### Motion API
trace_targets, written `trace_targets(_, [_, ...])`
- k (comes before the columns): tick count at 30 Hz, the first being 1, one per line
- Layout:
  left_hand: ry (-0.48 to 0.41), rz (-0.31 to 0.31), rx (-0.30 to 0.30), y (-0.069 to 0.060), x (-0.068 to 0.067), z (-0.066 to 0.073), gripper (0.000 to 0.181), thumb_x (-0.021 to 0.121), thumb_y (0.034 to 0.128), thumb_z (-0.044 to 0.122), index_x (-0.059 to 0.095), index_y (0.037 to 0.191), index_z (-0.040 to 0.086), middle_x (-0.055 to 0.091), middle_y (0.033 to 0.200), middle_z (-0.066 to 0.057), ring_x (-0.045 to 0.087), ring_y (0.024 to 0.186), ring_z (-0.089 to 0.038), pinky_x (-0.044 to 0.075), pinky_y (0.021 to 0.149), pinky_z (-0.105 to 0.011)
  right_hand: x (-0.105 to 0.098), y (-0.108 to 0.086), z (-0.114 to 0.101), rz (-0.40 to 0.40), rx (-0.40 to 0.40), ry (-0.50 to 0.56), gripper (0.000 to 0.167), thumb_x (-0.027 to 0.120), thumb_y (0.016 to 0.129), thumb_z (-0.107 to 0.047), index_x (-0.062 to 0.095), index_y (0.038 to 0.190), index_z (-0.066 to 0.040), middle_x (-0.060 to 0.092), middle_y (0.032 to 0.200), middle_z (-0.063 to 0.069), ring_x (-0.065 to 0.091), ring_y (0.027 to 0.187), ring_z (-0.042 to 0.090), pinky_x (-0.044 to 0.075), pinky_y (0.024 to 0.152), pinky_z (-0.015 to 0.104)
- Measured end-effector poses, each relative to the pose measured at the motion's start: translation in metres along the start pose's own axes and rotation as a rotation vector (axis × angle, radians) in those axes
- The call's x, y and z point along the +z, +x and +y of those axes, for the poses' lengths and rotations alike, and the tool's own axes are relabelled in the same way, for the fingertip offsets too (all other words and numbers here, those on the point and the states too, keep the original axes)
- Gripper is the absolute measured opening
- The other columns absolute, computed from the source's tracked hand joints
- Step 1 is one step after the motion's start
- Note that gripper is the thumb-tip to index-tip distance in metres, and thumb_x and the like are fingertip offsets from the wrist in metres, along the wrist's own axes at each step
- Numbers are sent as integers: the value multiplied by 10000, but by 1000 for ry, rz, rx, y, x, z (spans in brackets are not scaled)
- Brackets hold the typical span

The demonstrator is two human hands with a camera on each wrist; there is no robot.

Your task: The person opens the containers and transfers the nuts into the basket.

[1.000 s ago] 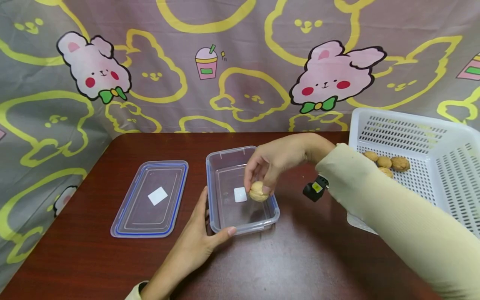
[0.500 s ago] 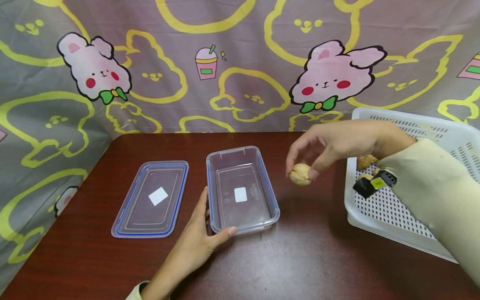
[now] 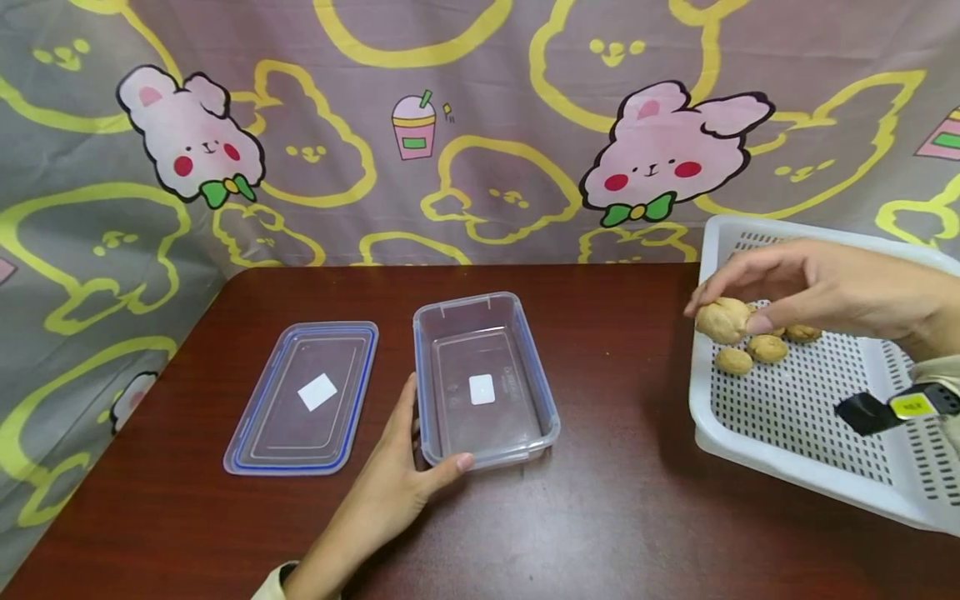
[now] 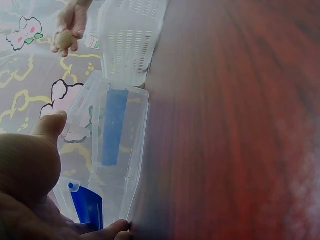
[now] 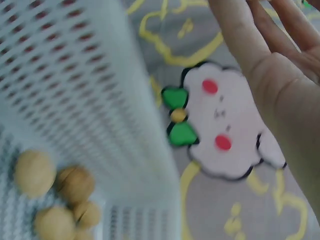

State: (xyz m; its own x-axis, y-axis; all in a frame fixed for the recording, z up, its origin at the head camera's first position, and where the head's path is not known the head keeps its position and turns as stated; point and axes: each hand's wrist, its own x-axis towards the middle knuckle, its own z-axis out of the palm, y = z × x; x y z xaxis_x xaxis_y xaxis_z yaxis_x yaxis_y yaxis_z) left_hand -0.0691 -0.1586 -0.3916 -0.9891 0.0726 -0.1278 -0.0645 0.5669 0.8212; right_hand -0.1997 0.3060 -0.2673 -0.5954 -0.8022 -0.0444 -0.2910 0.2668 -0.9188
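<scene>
My left hand (image 3: pixel 390 479) grips the near left corner of a clear plastic food container (image 3: pixel 450 421), thumb at the front rim and fingers along the outer left wall. The container stands uncovered, with a white square label inside on its bottom. Thumb and fingers of my right hand (image 3: pixel 840 287) pinch a walnut (image 3: pixel 723 322) over the left side of a white perforated basket (image 3: pixel 703 408). Below it several walnuts (image 3: pixel 767 349) lie on the basket floor, some hidden behind the hand. In the right wrist view the held walnut is out of sight.
A clear lid (image 3: pixel 281 425) with a blue seal and white label lies on the dark red table (image 3: pixel 622 517), left of the container. Behind the table hangs a patterned curtain (image 3: pixel 510 108). A small black camera (image 3: pixel 870 414) is strapped at the right wrist.
My right hand has carried the walnut rightward from above the container to over the basket. The left hand and container have stayed in place.
</scene>
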Motion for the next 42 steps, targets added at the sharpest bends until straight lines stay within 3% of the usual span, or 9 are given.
trace_targets(3, [12,3,7,0,-1,1,1208,859,849,480,31,1702,267,238,1720,-194,487,1437,-391,409,1156,-633,-4,-22,20,108,-15,77,520,409,948,254,526,1424,81,674,1362,157,720,1033,229,630,763,339])
trace_targets(7, [6,3,8,0,-1,1,1208,861,848,478,33,1702,266,242,1720,-192,490,1435,-390,418,1152,-627,-6,-43,39,308,89,14,505,439,984,208,548,1446,36,682,1389,82,706,1079,193,614,816,301])
trace_targets(10, [-1,1,3,0,-1,0,1208,862,847,475,37,1702,263,248,1717,-192,498,1428,-384,435,1142,-614,-9,-55,51,433,215,-2,483,471,1027,132,602,1446,-69,669,1404,-47,690,1123,133,594,852,258])
trace_targets(15, [-20,-4,-6,0,0,0,1203,867,848,457,42,1702,268,284,1701,-187,517,1412,-369,474,1116,-576,-14,-72,75,572,221,231,453,470,1041,128,643,1404,-81,695,1340,-46,689,1133,102,596,853,228])
trace_targets(23, [-12,2,4,0,0,1,1202,870,846,453,50,1703,254,268,1710,-188,501,1427,-378,447,1135,-601,-16,-94,102,532,111,503,515,382,1027,200,704,1288,-105,736,1232,-1,726,1092,126,627,843,276])
trace_targets(29, [-15,0,-1,1,1,1,1201,868,848,451,46,1703,258,256,1716,-183,504,1425,-380,457,1130,-592,-18,-100,113,510,74,577,550,326,1023,215,707,1300,-68,733,1233,22,724,1098,145,632,870,313])
trace_targets(36, [-33,-1,-16,3,2,-1,1210,879,842,431,41,1702,276,257,1717,-156,500,1430,-370,462,1137,-568,-15,-96,113,683,304,499,463,435,1024,177,751,1153,-135,743,1096,-12,740,967,139,642,780,308])
trace_targets(42, [-41,3,-14,5,3,-4,1218,885,835,428,39,1700,292,279,1706,-159,509,1421,-360,461,1138,-567,-13,-91,109,684,526,337,482,518,1042,87,746,1014,-337,705,996,-189,708,893,48,633,774,265])
